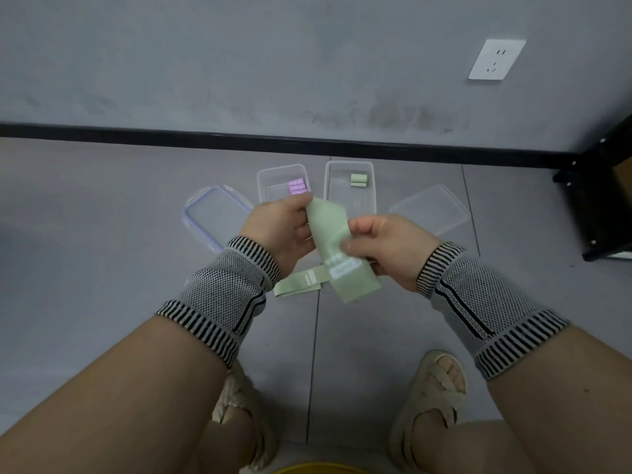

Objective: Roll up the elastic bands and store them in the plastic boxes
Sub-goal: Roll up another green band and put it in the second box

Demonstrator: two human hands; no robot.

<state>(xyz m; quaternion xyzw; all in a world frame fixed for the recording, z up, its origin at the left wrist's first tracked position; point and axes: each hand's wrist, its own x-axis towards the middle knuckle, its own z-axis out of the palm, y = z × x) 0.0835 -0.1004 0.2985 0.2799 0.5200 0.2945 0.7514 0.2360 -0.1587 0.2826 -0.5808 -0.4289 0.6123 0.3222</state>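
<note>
Both my hands hold one green elastic band (330,241) above the floor (102,234). My left hand (280,230) grips the band's upper end, fingers curled round it near its top edge. My right hand (386,249) pinches the band lower down, thumb and fingers closed on its right edge just above the white printed label. The band runs slantwise between the two grips, upper end toward the boxes, lower end hanging free below my right hand. It is flat, not rolled.

A second green band (297,285) lies flat on the floor directly below my hands, partly hidden by the held band.

Two clear plastic boxes stand side by side on the floor near the black skirting (239,140). The left box (273,176) contains pink rolled bands (297,186) at its right wall; my left hand covers its near edge. The right box (349,165) contains two green rolled bands (358,179) toward its far right corner. A clear lid with a bluish rim (212,217) lies on the floor left of the boxes; another clear lid (431,208) lies to their right.

Both wrists carry striped knit sleeves (225,285). My sandalled feet (434,395) stand on the floor at the near edge. A white wall socket (496,59) is on the wall at upper right.
</note>
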